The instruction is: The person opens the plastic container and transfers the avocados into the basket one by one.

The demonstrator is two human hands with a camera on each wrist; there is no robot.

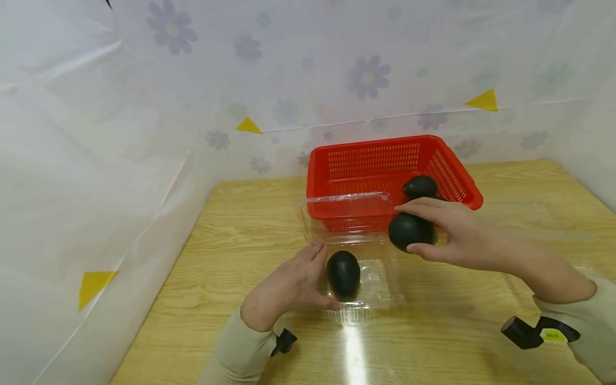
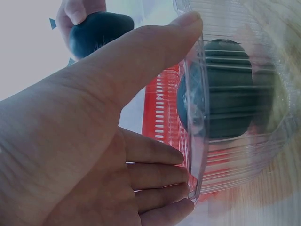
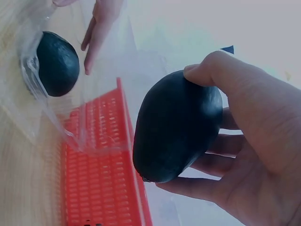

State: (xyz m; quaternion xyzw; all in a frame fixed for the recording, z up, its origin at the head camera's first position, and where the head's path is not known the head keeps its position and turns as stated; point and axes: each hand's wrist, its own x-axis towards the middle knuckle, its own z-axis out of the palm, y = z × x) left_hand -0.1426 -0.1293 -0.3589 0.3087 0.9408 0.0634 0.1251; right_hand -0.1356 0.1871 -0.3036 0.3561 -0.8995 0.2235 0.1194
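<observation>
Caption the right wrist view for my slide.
The right hand grips one dark oval fruit; another sits in a clear plastic container near the red basket.

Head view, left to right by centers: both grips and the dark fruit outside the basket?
Left grip → dark fruit in the clear container → held dark fruit → right grip.

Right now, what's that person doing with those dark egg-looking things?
The person's right hand holds one dark green fruit up off the table. Their left hand touches the rim of an open clear plastic box, where a second fruit already sits. Behind the box is a red basket with more fruit in it.
</observation>
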